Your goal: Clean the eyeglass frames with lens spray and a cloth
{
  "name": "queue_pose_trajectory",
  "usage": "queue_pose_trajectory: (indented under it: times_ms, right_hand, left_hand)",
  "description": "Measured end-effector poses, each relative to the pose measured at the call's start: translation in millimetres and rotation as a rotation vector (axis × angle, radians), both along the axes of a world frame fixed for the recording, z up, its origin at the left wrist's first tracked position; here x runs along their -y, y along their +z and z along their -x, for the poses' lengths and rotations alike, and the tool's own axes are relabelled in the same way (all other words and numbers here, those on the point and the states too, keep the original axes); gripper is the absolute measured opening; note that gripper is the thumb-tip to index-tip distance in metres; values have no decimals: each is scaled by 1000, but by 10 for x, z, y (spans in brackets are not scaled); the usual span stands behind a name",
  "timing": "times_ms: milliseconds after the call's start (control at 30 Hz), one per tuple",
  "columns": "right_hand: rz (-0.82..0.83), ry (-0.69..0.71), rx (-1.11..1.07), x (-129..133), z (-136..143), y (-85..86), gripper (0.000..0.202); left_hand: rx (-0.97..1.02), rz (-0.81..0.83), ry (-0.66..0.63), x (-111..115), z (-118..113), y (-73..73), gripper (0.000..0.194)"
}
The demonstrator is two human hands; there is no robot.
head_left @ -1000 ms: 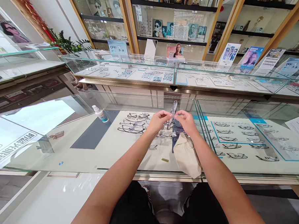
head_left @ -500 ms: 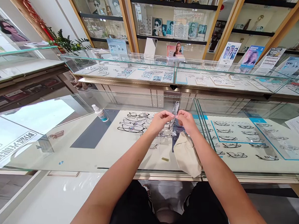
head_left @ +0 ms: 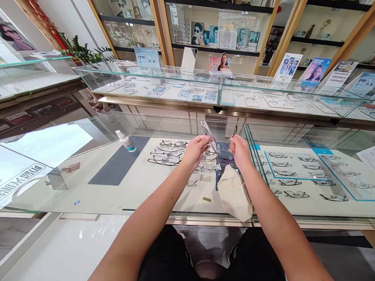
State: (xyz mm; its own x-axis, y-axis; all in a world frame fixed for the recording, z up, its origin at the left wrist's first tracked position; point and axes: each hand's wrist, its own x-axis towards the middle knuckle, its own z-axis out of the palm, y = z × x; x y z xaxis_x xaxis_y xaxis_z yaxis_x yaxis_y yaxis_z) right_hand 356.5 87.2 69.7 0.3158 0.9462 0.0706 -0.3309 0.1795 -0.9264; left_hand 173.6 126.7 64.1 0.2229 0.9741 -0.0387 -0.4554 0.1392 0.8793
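Above the glass counter, a pair of eyeglasses (head_left: 213,144) is held up nearly edge-on, its clear lens catching the light. My left hand (head_left: 196,151) pinches the frame from the left. On the other side, my right hand (head_left: 240,151) is closed with a dark-tipped eyeglass temple (head_left: 235,130) sticking up from its fingers; whether it joins the frame is hard to make out. Below my right wrist lies a crumpled beige cloth (head_left: 235,193) at the counter's front edge. Several eyeglasses (head_left: 165,159) are laid out left of and beneath my hands.
A white spray bottle (head_left: 126,141) stands on the left near a dark grey mat (head_left: 116,168). A small gold-coloured piece (head_left: 206,199) lies near the front edge. On the right are display trays (head_left: 296,171) with eyeglasses. Another glass showcase (head_left: 173,91) runs behind.
My hands were together at the eyeglasses and have moved apart. My left hand has shifted left with the frame, and my right hand slightly right with the temple.
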Motion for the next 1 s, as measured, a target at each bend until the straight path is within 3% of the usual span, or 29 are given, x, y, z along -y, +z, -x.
queue_pose_trajectory:
  times_ms: [133, 267, 533, 700, 1000]
  right_hand:
    - [14, -63, -81, -2, -4, -23, 25]
    - [60, -14, -97, 10, 1, -20, 29]
    - [-16, -76, 138, 50, -1, 20, 17]
    - [-96, 52, 317, 112, 88, 22, 23]
    - [-117, 95, 503, 182, 171, 28, 20]
  left_hand:
    - [65, 7, 35, 1, 4, 13, 44]
    - [67, -6, 76, -13, 11, -4, 45]
    - [-116, -176, 234, -26, 75, 17, 42]
    - [-203, -333, 204, 34, 32, 10, 38]
    - [-299, -503, 156, 127, -2, 54, 33]
